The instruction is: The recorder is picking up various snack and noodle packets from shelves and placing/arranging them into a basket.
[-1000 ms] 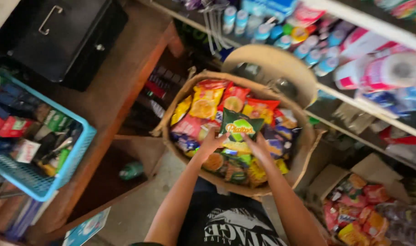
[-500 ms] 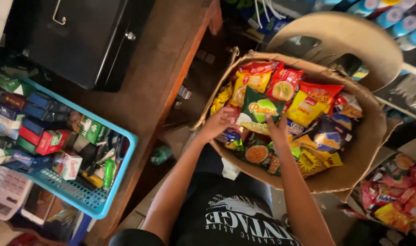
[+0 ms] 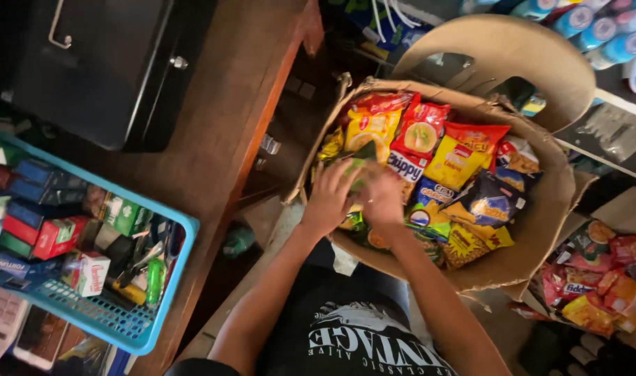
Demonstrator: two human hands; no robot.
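A wooden table (image 3: 220, 139) is taking up the left side, bearing a black metal box (image 3: 95, 63) and a blue basket (image 3: 133, 327) of small cartons. Right of it a cardboard box (image 3: 540, 230) is sitting packed to its rim with snack packets — little spare room inside, and only a narrow gap to the table edge. The sorting is looking barely begun. Both hands are working at the box's near left side: left hand (image 3: 330, 198) and right hand (image 3: 384, 197) are closing together on a green packet (image 3: 359, 166) — lifted slightly above the pile.
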